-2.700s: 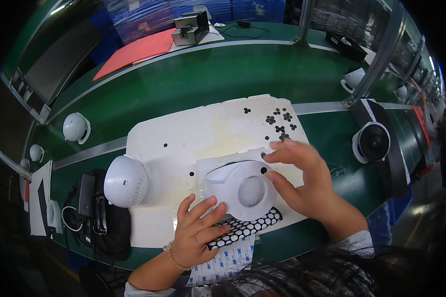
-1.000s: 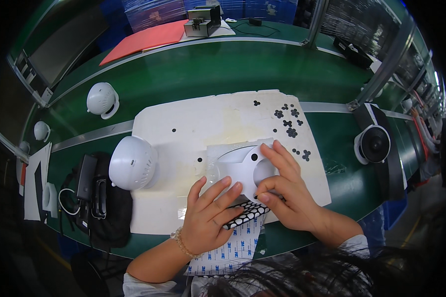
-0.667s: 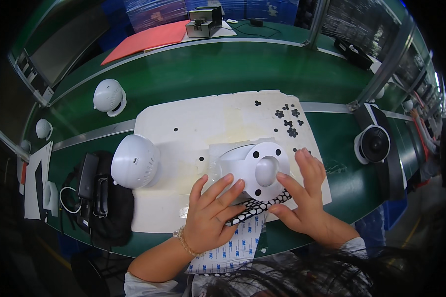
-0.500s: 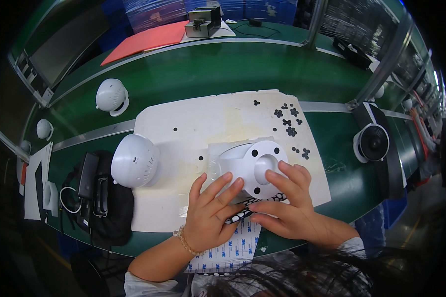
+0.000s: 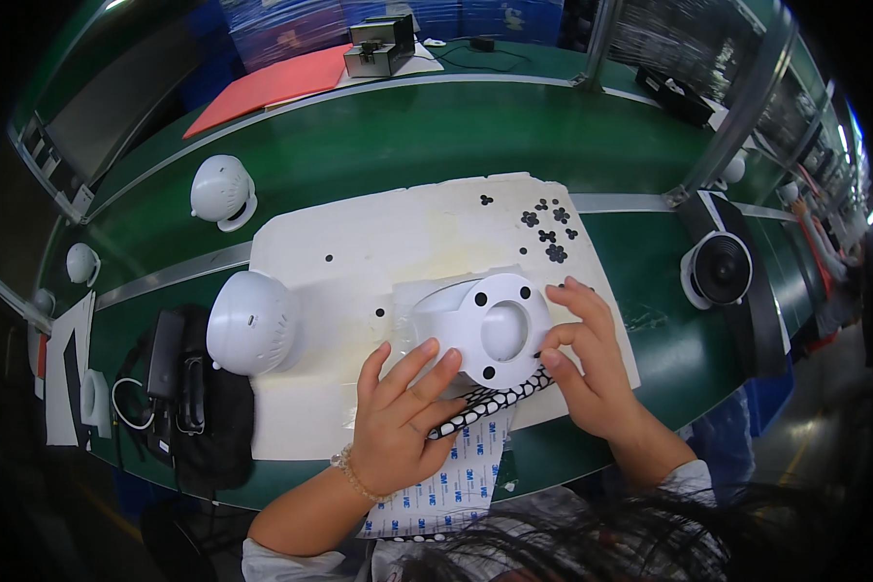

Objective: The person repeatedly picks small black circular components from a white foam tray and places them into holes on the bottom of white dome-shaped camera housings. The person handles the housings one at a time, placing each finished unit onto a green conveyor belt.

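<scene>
A white round-bodied device [image 5: 434, 315] lies on its side, and its flat ring-shaped base [image 5: 468, 335] faces up toward me. Three black round pads are stuck on that base around a hollow centre. My left hand [image 5: 398, 427] has its fingers spread, with fingertips against the base's left edge and its thumb on a black sheet with white holes [image 5: 485, 407]. At the base's lower right edge, my right hand [image 5: 592, 373] pinches thumb and index finger together. A small dark pad shows at their tips, partly hidden, and the other fingers are raised.
A second white device [image 5: 252, 325] stands at left on the cream board [image 5: 310, 407]; another [image 5: 221, 189] is behind it. Loose black pads [image 5: 556, 254] cluster at the board's far right. A device with a black round front [image 5: 723, 269] is at right. Black cases [image 5: 175, 359] and cables lie left.
My right hand has drawn back from the middle of the base to its right edge, and its thumb and index finger have come together. The left hand stays by the base. The view has shifted slightly.
</scene>
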{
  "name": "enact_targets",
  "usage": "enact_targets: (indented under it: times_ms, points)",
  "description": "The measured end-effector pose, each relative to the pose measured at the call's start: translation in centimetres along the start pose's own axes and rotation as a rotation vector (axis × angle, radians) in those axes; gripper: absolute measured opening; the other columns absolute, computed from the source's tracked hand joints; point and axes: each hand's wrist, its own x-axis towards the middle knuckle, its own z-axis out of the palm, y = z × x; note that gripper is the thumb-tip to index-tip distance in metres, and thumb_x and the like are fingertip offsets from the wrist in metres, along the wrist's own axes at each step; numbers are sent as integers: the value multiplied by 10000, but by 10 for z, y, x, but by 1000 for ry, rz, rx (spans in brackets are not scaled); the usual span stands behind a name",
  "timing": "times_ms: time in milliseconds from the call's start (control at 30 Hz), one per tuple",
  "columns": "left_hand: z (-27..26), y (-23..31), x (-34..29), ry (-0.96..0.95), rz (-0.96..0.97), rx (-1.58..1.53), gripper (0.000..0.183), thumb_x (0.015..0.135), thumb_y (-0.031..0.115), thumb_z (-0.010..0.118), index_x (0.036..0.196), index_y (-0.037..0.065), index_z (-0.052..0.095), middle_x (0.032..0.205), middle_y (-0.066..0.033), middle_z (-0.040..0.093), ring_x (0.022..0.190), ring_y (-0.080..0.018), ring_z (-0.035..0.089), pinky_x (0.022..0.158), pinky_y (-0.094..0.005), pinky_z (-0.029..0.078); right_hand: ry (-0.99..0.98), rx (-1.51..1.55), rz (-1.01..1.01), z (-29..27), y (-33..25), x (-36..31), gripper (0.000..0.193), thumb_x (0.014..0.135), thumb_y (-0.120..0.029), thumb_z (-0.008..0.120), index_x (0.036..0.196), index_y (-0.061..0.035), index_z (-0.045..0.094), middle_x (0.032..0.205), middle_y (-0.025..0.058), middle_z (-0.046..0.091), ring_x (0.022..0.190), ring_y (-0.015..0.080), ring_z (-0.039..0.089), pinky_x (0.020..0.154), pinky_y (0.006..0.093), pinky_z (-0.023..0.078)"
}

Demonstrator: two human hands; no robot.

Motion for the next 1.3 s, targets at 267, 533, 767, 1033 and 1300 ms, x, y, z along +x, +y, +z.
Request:
enact_targets:
  times_ms: [267, 533, 767, 1033, 1300]
  points:
    - [0, -2, -2, -27, 12, 20, 249, 563, 81, 621, 811, 89, 646, 1270, -103, 462, 1224, -291, 356, 995, -517, 201, -64, 67, 37, 2, -1, 0, 31, 816, -97, 539, 824, -67, 538, 1271, 139, 385, 1241, 358, 269, 1005, 433, 213]
    - [0, -2, -1, -33, 15, 22, 254, 568, 77, 614, 820, 91, 642, 1274, -104, 457, 1223, -296, 356, 993, -522, 201, 6, -382, -93, -2, -12, -6, 136, 743, -122, 602, 876, -113, 572, 1226, 66, 471, 1189, 286, 373, 943, 420, 241]
    - [0, -2, -5, -29, 6, 34, 255, 566, 74, 611, 819, 89, 635, 1272, -106, 460, 1220, -302, 360, 992, -525, 198, -144, -616, -79, -15, -34, -15, 383, 716, -144, 641, 1088, -106, 560, 1197, 88, 491, 1162, 288, 379, 954, 430, 244]
    - [0, -4, -3, -26, 29, 10, 236, 590, 94, 622, 825, 93, 636, 1266, -118, 461, 1223, -310, 353, 996, -521, 193, -196, 965, 700, 5, 8, 4, 448, 774, -194, 644, 1148, -23, 464, 1028, 66, 567, 946, 133, 524, 852, 301, 370]
    - [-10, -3, -5, -21, 80, -133, 235, 601, 46, 587, 835, 52, 601, 1227, -99, 494, 1121, -280, 463, 874, -415, 401, 29, 1006, 471, -6, 57, 78, 320, 768, -127, 582, 1054, -4, 509, 886, 44, 585, 757, 101, 550, 637, 211, 431]
